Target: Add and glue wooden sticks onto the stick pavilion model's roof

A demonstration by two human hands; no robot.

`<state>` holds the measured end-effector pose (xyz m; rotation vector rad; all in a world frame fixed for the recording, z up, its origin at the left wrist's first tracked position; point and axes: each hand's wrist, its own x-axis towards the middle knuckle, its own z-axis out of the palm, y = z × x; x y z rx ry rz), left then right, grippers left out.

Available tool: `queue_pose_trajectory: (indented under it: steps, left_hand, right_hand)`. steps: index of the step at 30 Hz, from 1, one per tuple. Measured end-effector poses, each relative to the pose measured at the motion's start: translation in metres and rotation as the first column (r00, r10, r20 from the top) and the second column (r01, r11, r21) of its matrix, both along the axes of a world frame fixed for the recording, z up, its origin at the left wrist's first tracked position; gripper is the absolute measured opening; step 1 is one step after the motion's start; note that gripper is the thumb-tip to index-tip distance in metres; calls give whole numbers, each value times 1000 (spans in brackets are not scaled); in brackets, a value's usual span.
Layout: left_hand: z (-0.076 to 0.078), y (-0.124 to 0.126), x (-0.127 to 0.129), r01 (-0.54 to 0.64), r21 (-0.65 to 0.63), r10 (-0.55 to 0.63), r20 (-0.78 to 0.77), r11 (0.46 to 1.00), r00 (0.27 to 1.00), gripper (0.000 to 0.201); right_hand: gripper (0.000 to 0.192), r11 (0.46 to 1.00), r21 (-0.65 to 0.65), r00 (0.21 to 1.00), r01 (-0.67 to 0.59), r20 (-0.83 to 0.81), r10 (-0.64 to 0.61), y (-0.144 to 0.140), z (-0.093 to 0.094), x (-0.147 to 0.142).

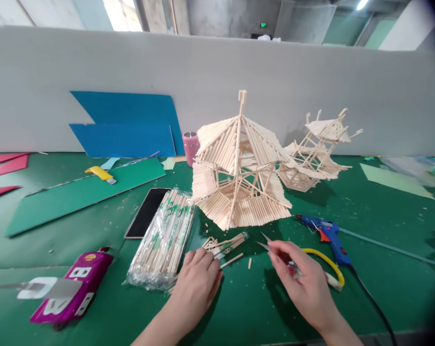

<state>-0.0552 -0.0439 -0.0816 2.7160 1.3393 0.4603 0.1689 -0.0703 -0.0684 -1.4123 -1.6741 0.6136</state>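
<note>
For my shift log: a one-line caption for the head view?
Left hand rests on loose sticks; right hand holds cutters before a stick pavilion.

Loose cut sticks (222,245), open-bladed yellow-handled cutters (311,262)

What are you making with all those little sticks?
A person sits at a green table before a stick house. The right hand holds small cutters. The left hand rests on loose sticks, beside a wrapped stick bundle. A blue glue gun lies nearby.
</note>
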Motion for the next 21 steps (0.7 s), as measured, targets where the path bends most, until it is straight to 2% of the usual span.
queue_pose_trajectory:
  steps: [6,12,14,16,19,21]
  left_hand:
    - [-9,1,10,-29,-34,25,-114,999,993,24]
    - [-8,-1,4,-14,-67,12,-27,998,1000,23]
    - [-2,-3,5,-3,-78,8,54,997,999,20]
    - [5,-3,8,28,-95,-7,207,995,978,18]
    - [17,-1,16,108,-132,-36,457,985,889,17]
    - [25,1,22,179,-199,-35,571,964,820,15]
  right_hand:
    - [18,999,-44,1000,13,-6,-13,-4,-6,0]
    - [19,997,-76,999,30,19,-28,-2,-11,-1]
    - [20,994,-106,999,24,-27,-27,-1,-9,-5]
    - [25,992,-124,992,0,-129,-16,0,-5,-11]
    - [20,995,-76,964,-63,-263,41,7,10,-20]
    - [11,996,18,961,-83,-263,85,13,25,-23]
